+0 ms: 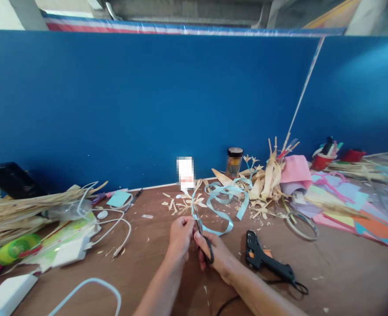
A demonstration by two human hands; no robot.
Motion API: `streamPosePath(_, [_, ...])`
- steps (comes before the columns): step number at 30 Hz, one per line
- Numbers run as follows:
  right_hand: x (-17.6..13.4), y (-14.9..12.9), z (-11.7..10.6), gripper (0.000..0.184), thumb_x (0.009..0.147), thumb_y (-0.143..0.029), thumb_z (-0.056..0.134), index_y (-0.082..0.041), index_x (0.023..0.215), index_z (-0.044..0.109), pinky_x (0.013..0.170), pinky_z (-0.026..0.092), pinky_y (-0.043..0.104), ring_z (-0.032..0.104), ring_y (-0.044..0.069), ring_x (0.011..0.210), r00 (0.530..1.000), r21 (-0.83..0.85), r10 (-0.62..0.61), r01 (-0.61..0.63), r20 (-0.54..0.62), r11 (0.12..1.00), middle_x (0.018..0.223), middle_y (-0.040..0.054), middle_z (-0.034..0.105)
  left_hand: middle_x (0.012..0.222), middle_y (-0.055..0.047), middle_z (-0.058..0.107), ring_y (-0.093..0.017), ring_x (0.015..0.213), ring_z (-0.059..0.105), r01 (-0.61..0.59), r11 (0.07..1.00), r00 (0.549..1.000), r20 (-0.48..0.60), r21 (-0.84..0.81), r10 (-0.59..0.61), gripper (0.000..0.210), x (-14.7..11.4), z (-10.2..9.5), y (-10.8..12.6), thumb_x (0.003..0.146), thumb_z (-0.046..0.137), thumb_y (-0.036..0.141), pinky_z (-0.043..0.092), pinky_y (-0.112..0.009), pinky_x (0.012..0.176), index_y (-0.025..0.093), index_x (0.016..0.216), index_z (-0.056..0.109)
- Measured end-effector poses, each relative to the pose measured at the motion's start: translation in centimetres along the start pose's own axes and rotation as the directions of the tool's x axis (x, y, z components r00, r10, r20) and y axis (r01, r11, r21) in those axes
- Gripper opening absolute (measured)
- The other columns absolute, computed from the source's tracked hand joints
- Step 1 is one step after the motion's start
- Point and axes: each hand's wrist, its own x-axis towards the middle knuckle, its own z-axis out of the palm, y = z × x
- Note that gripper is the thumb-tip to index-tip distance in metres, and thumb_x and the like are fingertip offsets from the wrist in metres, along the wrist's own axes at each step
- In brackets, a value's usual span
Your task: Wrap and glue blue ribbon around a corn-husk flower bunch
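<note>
My left hand (181, 236), fingers closed in a pinch, holds the lower end of a stem with light blue ribbon wound on it. Pale dried-husk petals (199, 201) spread out at the top of this stem. My right hand (217, 255) is wrapped round black-handled scissors (210, 251), their blades up against the ribbon close to my left fingertips. From there the loose light blue ribbon (226, 219) curls away over the table to the right. Exactly where the blades meet the ribbon is too small to tell.
A black glue gun (269, 259) lies right of my hands, its cord running forward. Behind it are a tape ring (302, 226), dried husks (266, 186) and a jar (235, 162). Coloured paper (352, 206) covers the far right. White cables (128, 228) and dried stalks (12, 215) lie left.
</note>
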Motion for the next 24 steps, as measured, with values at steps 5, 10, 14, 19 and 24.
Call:
streamPosePath(5, [0.20, 0.41, -0.01, 0.047, 0.072, -0.063, 0.042, -0.017, 0.069, 0.049, 0.032, 0.024, 0.017, 0.032, 0.005, 0.030, 0.994, -0.113, -0.086, 0.078, -0.068, 0.991, 0.039, -0.0087, 0.037, 0.040, 0.006, 0.044, -0.006, 0.037, 0.041, 0.029, 1.000, 0.996, -0.086, -0.008, -0.030, 0.009, 0.04, 0.27, 0.15, 0.053, 0.054, 0.019, 0.028, -0.016, 0.036, 0.015, 0.049, 0.047])
streamPosePath(10, [-0.08, -0.23, 0.05, 0.047, 0.073, -0.064, 0.040, -0.018, 0.076, 0.048, 0.036, 0.027, 0.016, 0.045, 0.007, 0.035, 0.999, -0.014, 0.036, -0.036, 0.013, 0.999, 0.044, -0.0068, 0.046, 0.037, 0.007, 0.039, -0.004, 0.031, 0.032, 0.034, 0.999, 0.999, -0.013, -0.010, -0.034, 0.017, -0.24, 0.26, 0.36, 0.055, 0.056, 0.025, 0.022, -0.016, 0.032, 0.016, 0.046, 0.044])
streamPosePath(14, [0.05, 0.26, -0.02, 0.047, 0.073, -0.063, 0.040, -0.018, 0.071, 0.048, 0.034, 0.024, 0.016, 0.039, 0.006, 0.031, 0.999, -0.047, -0.024, 0.023, -0.022, 0.999, 0.040, -0.0080, 0.041, 0.038, 0.006, 0.043, -0.006, 0.033, 0.037, 0.024, 1.000, 0.998, -0.050, 0.000, -0.024, 0.013, -0.13, 0.24, 0.18, 0.054, 0.055, 0.023, 0.026, -0.016, 0.033, 0.016, 0.048, 0.047])
streamPosePath(19, [0.24, 0.63, -0.03, 0.046, 0.073, -0.062, 0.043, -0.017, 0.072, 0.051, 0.032, 0.025, 0.017, 0.031, 0.005, 0.030, 0.995, -0.107, -0.076, 0.069, -0.070, 0.992, 0.039, -0.0090, 0.036, 0.040, 0.006, 0.045, -0.006, 0.036, 0.042, 0.037, 0.999, 0.993, -0.109, -0.011, -0.037, 0.009, -0.04, 0.32, 0.19, 0.052, 0.054, 0.019, 0.028, -0.015, 0.035, 0.015, 0.048, 0.047])
streamPosePath(24, [0.04, -0.05, 0.07, 0.045, 0.075, -0.062, 0.039, -0.018, 0.073, 0.046, 0.034, 0.025, 0.016, 0.043, 0.007, 0.033, 0.999, -0.004, 0.031, -0.031, 0.016, 1.000, 0.042, -0.0075, 0.043, 0.037, 0.007, 0.041, -0.005, 0.031, 0.034, 0.019, 1.000, 1.000, -0.021, -0.004, -0.019, 0.015, -0.24, 0.21, 0.33, 0.056, 0.056, 0.025, 0.024, -0.017, 0.032, 0.016, 0.048, 0.047])
